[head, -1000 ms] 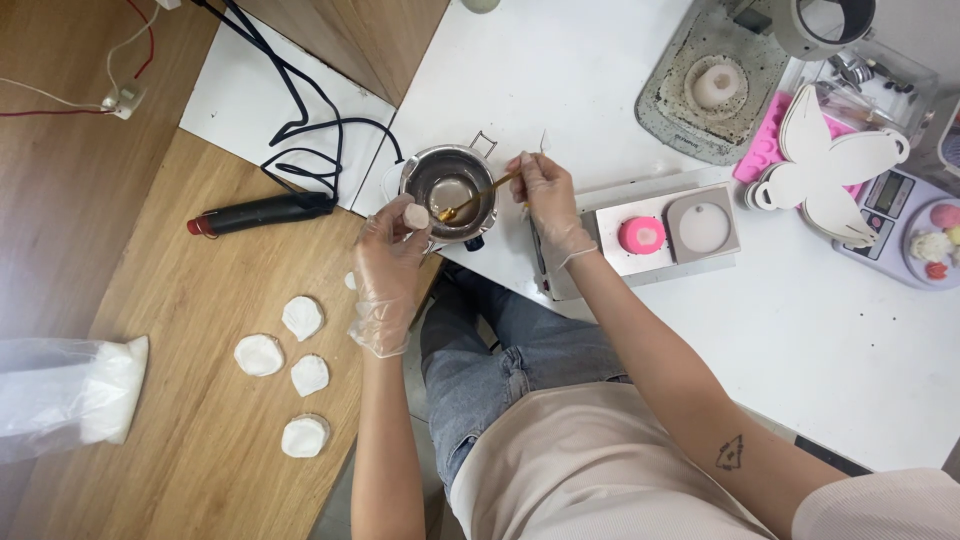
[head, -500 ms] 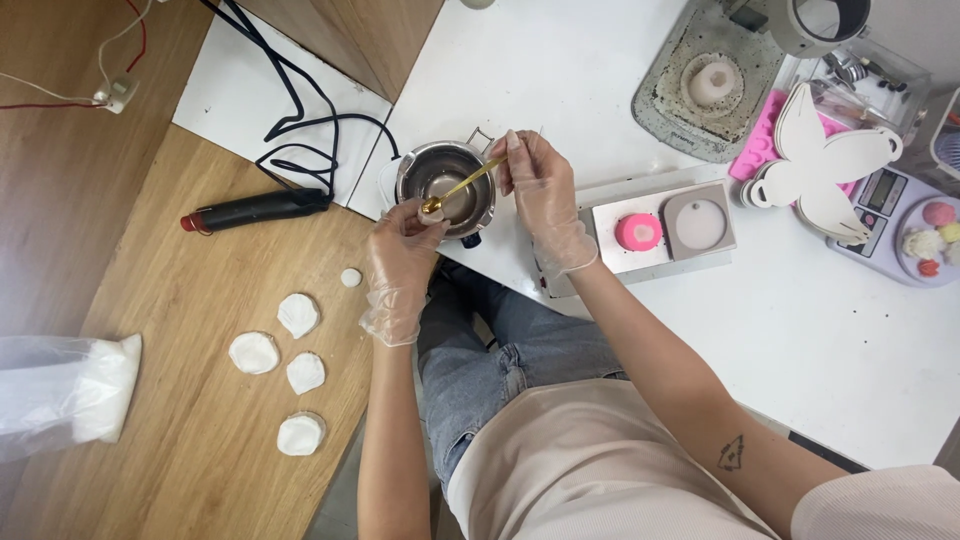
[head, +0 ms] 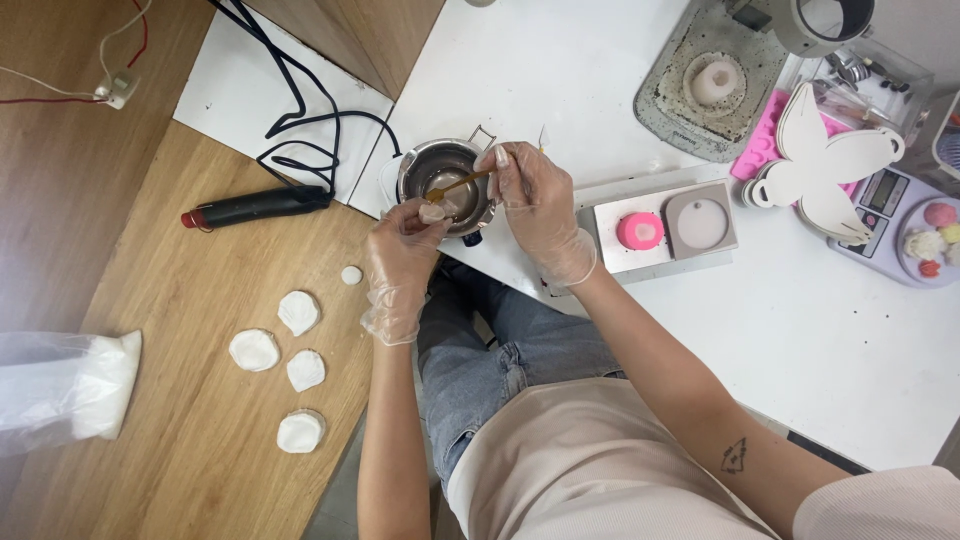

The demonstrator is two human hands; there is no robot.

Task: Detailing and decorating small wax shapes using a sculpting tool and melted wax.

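Right hand (head: 535, 205) pinches a stick (head: 462, 184), stirring the pot (head: 445, 180); left fingers (head: 405, 250) grip perhaps a wax piece (head: 432, 213), ready for dipping.

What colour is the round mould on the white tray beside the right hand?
Bright pink round mould, seen best in the head view.

Clear gloves, jeans, beige top
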